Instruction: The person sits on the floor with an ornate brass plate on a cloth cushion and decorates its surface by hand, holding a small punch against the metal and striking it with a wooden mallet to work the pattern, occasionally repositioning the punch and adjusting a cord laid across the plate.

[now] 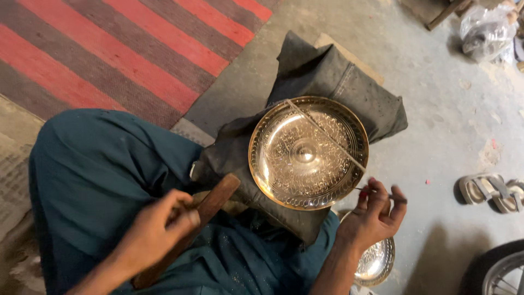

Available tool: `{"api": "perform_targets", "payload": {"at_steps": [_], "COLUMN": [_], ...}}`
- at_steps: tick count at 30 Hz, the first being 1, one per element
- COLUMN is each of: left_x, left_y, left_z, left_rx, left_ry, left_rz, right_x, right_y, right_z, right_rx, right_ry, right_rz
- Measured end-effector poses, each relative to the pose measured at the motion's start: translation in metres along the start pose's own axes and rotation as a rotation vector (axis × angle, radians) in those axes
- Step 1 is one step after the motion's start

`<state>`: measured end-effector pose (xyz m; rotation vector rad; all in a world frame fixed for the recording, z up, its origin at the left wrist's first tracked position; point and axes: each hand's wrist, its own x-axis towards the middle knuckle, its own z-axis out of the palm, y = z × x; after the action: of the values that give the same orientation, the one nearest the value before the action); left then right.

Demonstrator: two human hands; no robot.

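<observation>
At ten o'clock lies a woven rug [125, 49] striped red and grey-brown. Below it, at seven o'clock, the left hand [155, 232] is clenched around a flat, smooth wooden mallet [210, 205] that slants up toward the centre. There a round, shiny brass plate [308, 153], densely engraved with a raised centre boss, rests on a dark, grimy cloth cushion [327, 71]; a thin rod [327, 136] lies across its face. At five o'clock, the right hand [374, 216] pinches a slim metal punch [382, 192] just beside the plate's rim. A sandal [483, 188] sits at three o'clock on bare concrete.
</observation>
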<state>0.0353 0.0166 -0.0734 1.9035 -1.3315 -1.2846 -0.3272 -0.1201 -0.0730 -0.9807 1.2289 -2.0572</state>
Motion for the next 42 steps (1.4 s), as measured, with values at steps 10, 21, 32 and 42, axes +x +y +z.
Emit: {"api": "perform_targets", "payload": {"at_steps": [10,21,32,42], "left_x": [-0.011,0.027,0.061,0.086], "left_y": [-0.013,0.060,0.111,0.127], "left_z": [0.023,-0.013,-0.049,-0.048], "left_rx": [-0.164,0.004,0.603,1.026], "left_ry": [0.043,0.039,0.139,0.495], "left_rz": [0.173,0.359,0.610,1.024], "right_x": [-0.032,-0.054,-0.055,-0.054], "right_y": [0.003,0.005,0.010,0.009], "right_z": [0.083,0.094,0.091,0.090], "right_rx": [-0.535,-0.405,-0.420,-0.505], "right_ry": [-0.681,-0.621,-0.619,-0.585], "right_rz": [0.007,-0.125,-0.125,-0.119]}}
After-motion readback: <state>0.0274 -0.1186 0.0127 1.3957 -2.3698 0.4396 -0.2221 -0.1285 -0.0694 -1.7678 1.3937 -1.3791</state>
